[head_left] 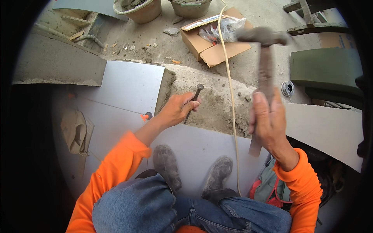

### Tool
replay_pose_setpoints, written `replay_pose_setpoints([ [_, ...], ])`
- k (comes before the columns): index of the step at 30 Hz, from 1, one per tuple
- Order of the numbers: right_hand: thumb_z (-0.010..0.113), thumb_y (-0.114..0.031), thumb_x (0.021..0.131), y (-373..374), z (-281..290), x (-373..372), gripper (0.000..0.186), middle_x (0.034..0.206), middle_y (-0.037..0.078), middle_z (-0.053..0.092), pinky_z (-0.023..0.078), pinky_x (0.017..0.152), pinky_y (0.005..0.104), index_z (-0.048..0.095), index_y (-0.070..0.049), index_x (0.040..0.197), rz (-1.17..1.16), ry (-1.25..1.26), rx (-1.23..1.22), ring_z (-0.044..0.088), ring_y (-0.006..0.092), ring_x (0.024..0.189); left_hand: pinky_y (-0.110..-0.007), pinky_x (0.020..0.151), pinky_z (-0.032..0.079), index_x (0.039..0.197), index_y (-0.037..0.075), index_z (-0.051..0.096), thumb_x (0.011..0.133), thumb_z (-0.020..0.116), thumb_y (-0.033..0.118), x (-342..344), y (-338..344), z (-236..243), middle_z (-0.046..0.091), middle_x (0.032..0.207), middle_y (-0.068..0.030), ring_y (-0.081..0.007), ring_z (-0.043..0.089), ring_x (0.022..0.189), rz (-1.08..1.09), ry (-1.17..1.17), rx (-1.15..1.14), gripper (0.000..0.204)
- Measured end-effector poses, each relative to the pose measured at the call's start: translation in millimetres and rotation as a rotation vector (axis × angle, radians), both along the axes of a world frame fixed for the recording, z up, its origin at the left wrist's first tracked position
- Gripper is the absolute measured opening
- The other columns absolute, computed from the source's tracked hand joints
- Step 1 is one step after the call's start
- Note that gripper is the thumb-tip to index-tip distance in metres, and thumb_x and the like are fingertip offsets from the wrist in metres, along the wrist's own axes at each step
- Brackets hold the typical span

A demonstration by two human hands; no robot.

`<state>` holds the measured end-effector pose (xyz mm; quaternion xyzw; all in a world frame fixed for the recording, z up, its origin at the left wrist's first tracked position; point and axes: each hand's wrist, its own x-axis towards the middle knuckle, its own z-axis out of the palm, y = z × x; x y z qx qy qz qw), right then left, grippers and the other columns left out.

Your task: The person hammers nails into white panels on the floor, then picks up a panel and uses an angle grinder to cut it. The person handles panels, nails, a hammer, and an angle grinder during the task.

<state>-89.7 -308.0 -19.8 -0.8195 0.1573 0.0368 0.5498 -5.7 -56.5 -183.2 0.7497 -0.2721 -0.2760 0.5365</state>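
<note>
My left hand [179, 109] is closed round a metal chisel [199, 90], whose round struck end sticks up above the fingers. The chisel leans, with its lower end at the near edge of a rough mortar strip [208, 99]. In my right hand [268, 120] is a hammer [265, 73], gripped by its wooden handle. Its head is raised to the right of the chisel, apart from it and blurred by motion. Grey tiles [132, 79] border the mortar to the left and on the near side.
A pale cable [230, 85] crosses the mortar between my hands. Beyond stand an opened cardboard box [217, 54] and mortar buckets [142, 13]. A wire spool [287, 88] lies at right. An orange-knobbed tile spacer [147, 116] sits by my left wrist, and a bag [274, 182] near my right forearm.
</note>
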Motion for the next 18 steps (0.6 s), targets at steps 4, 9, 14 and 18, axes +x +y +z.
replay_pose_setpoints([
  [4, 0.053, -0.043, 0.111, -8, -6, 2, 0.045, 0.067, 0.005, 0.059, 0.044, 0.044, 0.0266, 0.056, 0.001, 0.11, 0.299, 0.332, -0.058, 0.058, 0.0107, 0.049, -0.034, 0.075, 0.056, 0.11, 0.001, 0.066, 0.109, 0.06, 0.015, -1, 3, -1, 0.071, 0.083, -0.0087, -0.0187, 0.072, 0.08, 0.054, -0.027, -0.02, 0.016],
  [9, 0.051, -0.042, 0.113, -25, 18, 7, 0.04, 0.066, 0.001, 0.051, 0.04, 0.043, 0.0226, 0.053, -0.002, 0.114, -0.078, -0.216, 0.069, 0.047, 0.008, 0.045, -0.034, 0.076, 0.056, 0.11, 0.001, 0.067, 0.108, 0.061, 0.015, 8, 6, 0, 0.072, 0.084, -0.0083, -0.0189, 0.072, 0.079, 0.039, 0.019, -0.02, 0.014],
  [14, 0.051, -0.041, 0.113, 0, -3, 13, 0.041, 0.065, 0.002, 0.053, 0.042, 0.043, 0.0254, 0.055, -0.001, 0.108, 0.138, 0.079, -0.049, 0.05, 0.0093, 0.046, -0.034, 0.077, 0.056, 0.109, 0.0, 0.067, 0.108, 0.061, 0.015, 9, 3, -1, 0.072, 0.084, -0.0083, -0.018, 0.071, 0.079, 0.026, 0.03, 0.021, 0.016],
  [18, 0.055, -0.044, 0.111, -4, -6, 17, 0.045, 0.065, 0.003, 0.058, 0.043, 0.044, 0.0275, 0.061, -0.001, 0.101, 0.307, 0.274, -0.153, 0.055, 0.0092, 0.049, -0.033, 0.079, 0.057, 0.108, -0.001, 0.068, 0.108, 0.062, 0.015, 13, 7, -2, 0.073, 0.086, -0.0076, -0.0173, 0.071, 0.082, 0.037, 0.043, 0.08, 0.017],
])
